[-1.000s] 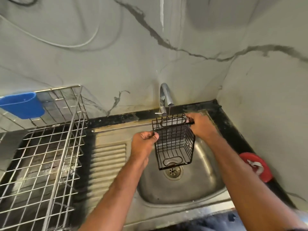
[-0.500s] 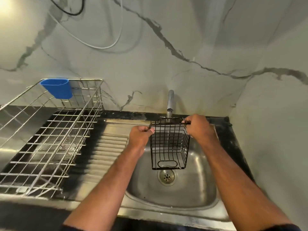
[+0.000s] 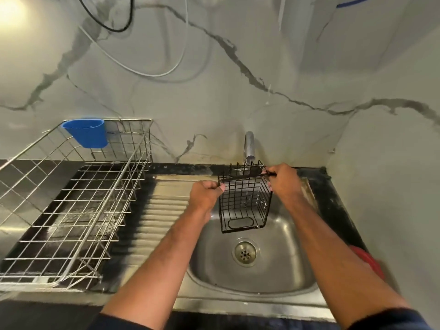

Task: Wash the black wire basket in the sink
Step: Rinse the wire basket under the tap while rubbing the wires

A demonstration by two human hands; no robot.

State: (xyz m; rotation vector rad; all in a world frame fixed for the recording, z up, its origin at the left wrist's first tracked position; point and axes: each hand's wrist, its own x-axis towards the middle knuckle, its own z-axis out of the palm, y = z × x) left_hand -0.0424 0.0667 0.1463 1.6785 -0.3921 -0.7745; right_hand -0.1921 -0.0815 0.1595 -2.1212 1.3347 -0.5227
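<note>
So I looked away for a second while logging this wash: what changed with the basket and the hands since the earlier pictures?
The black wire basket tipped a little, its open top now leaning back toward the tap, as it hangs over the sink. Nothing was taken up or let go: the left hand and right hand keep gripping its top rim on opposite sides. The camera view itself shifted. The silver rack stayed put.

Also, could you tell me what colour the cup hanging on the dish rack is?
The cup is blue, seen in the head view.
</note>
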